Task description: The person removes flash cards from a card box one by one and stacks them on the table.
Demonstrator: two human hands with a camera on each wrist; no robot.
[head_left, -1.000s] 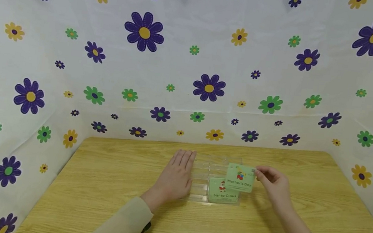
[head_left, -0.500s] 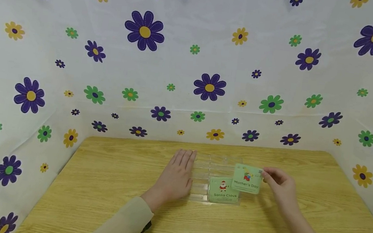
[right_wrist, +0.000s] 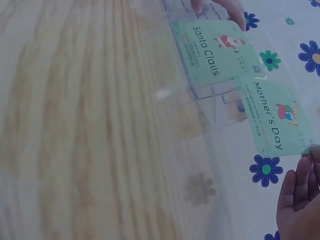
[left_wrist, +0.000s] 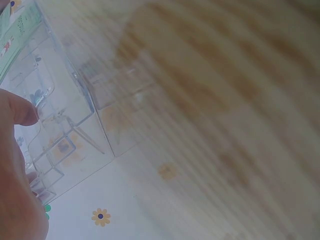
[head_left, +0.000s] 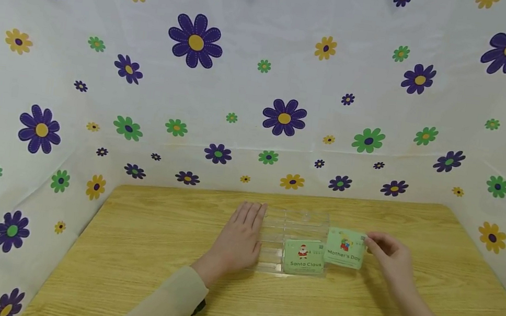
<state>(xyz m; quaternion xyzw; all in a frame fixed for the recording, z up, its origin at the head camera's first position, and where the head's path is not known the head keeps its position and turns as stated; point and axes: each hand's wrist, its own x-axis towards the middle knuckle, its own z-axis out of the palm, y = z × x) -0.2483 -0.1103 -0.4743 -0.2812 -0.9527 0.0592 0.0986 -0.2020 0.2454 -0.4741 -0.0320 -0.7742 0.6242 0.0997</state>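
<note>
Nearest us on the wooden surface [head_left: 277,308], the Santa Claus card [head_left: 304,258] sits in the front right of a clear rack [head_left: 270,257] — the left wrist view gives us its steps from the side. Just right of it, the right hand's [head_left: 391,259] grip is clamped on the Mother's Day card's [head_left: 345,249] upper corner; only the right wrist view sharpens its small print. The left hand's [head_left: 235,240] grip rests against the rack, fingers straight — and beyond, we see flowered cloth [head_left: 238,87].
</note>
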